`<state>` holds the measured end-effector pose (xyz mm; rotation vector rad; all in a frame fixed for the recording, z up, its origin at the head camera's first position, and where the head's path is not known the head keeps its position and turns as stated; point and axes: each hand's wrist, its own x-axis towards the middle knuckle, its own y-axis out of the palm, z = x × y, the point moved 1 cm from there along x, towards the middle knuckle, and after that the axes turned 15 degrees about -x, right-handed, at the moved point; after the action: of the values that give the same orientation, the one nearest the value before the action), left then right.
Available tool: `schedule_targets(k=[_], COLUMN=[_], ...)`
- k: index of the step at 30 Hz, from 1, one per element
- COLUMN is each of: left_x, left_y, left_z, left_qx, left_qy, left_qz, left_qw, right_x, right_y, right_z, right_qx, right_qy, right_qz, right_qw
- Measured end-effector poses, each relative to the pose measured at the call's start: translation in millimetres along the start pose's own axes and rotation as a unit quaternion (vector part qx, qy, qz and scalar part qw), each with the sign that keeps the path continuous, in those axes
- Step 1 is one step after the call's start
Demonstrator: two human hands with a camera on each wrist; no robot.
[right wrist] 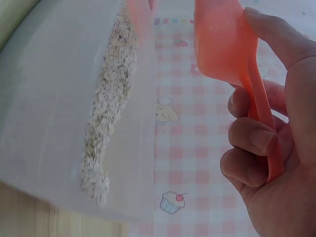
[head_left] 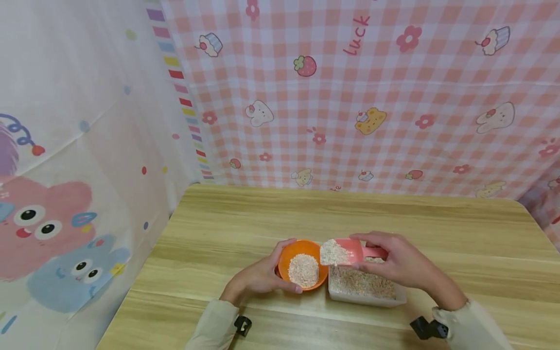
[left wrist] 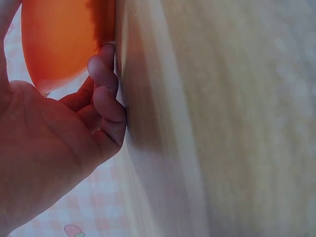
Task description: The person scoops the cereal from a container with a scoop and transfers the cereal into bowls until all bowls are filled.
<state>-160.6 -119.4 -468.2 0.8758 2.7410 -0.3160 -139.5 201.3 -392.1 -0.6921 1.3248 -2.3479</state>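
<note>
My left hand [head_left: 264, 274] holds an orange bowl [head_left: 283, 255] on the table, thumb at its near side and fingers at the far side. Pale oat-like flakes [head_left: 304, 271] lie in the bowl. In the left wrist view some fingers [left wrist: 109, 103] curl beside the bowl's outer wall [left wrist: 64, 44]. A pink scoop [head_left: 356, 251], loaded with flakes [head_left: 334, 253], is in my right hand [head_left: 402, 260]. Its front edge is at the bowl's right rim, above the clear plastic box [head_left: 363, 297]. Curled fingers [right wrist: 252, 136] wrap the scoop's handle [right wrist: 264, 106] in the right wrist view.
More flakes [head_left: 360, 282] fill the box, which stands just right of the bowl. The wooden table [head_left: 245, 209] reaches back to a pink checked cloth [head_left: 280, 97]. A white printed cloth [head_left: 109, 136] hangs on the left.
</note>
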Motion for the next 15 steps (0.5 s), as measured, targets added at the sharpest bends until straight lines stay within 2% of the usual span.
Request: schedule_targets(k=[8,15], left_x=[-1.0,-1.2], left_y=[0.7,0.2], left_z=[-1.7,-1.3], left_qx=[0.002,0.008], left_qy=[-0.007,-0.008], left_qz=[-0.003,-0.003], left_qw=[1.0,0.9999], right_x=[13.9,19.9], right_y=[6.0,12.0], right_z=[7.1,13.4], right_qx=[-0.055,-0.129], right_qy=[-0.01,-0.019], right_qz=[0.001,0.002], right_qw=[0.998,0.991])
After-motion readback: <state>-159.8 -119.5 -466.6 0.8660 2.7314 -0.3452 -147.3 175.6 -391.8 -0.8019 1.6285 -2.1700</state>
